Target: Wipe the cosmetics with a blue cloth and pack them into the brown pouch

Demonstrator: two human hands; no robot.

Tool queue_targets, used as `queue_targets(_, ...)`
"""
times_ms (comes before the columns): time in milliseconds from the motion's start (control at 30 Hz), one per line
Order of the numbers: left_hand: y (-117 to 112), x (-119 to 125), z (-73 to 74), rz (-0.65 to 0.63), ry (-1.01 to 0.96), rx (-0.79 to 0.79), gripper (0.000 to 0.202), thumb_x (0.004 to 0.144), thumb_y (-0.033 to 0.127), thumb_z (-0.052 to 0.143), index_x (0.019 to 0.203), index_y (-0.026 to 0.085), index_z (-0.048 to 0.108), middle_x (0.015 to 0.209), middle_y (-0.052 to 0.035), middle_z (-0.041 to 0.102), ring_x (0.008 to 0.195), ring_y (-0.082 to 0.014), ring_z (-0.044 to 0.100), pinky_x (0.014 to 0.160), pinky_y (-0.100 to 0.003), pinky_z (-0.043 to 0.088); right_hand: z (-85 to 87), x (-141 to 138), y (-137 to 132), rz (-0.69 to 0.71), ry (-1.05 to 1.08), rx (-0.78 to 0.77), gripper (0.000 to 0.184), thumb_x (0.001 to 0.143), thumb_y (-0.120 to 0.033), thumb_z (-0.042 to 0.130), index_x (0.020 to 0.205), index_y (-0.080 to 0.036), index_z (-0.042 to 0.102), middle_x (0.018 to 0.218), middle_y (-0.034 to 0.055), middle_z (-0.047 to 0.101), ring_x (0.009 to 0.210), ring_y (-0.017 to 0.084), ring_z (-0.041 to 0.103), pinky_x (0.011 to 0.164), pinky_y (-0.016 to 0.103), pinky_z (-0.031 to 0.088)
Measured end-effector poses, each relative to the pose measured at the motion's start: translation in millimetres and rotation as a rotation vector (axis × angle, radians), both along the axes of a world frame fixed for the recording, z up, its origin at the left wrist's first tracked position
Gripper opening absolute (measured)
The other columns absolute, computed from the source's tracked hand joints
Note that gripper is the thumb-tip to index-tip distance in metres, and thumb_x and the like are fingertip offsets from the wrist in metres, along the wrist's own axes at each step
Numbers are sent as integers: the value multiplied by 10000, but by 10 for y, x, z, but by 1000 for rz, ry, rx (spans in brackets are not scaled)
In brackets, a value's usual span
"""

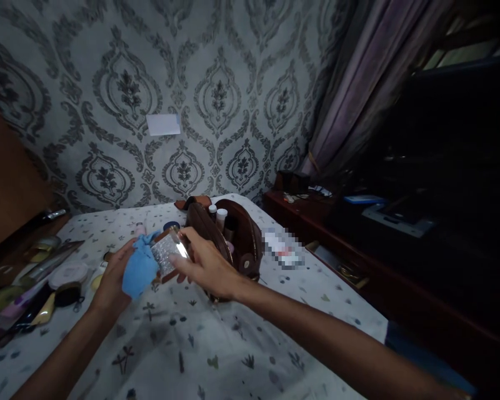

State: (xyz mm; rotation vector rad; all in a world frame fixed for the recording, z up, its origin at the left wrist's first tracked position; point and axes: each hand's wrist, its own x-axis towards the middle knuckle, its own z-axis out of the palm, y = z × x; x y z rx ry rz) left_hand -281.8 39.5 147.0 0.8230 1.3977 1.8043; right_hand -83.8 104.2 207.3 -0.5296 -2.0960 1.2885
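My left hand [109,279] is closed on a light blue cloth [139,273], which hangs from the fingers. The fingers of my right hand [210,265] grip a flat rectangular case [163,256] with a silvery glitter face and a shiny edge; its exact kind is unclear. The cloth touches or overlaps the left side of the case. Just behind my right hand stands an open brown handbag [256,241] with its zip undone. White-capped bottles [221,215] stick up inside it. A dark blue round lid [171,225] shows behind the case.
Cosmetics lie at the left, among them a white round container [69,273], a black round one [68,295] and several tubes. A cardboard box [12,172] rises behind them. To the right are a blurred-out item [283,248] and a dark red cabinet [333,244] with an open drawer [337,268].
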Motion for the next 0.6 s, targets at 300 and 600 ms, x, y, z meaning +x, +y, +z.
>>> queue_targets(300, 360, 376, 221, -16, 27, 126, 403, 725, 472, 744, 1023, 216, 655, 904, -22, 728, 775, -178, 677, 645, -250, 543, 77, 207, 344, 76, 212, -470, 363, 827, -432, 690, 1016, -214, 469, 648, -48, 676, 495, 119, 675, 461, 176, 502)
queue_targets(600, 527, 725, 466, -162, 870, 311, 205, 916, 309, 558, 1044, 190, 665, 955, -39, 696, 872, -186, 645, 789, -281, 517, 286, 640, 681, -284, 108, -207, 216, 891, -332, 567, 1011, -224, 425, 699, -31, 670, 542, 161, 682, 501, 255, 531)
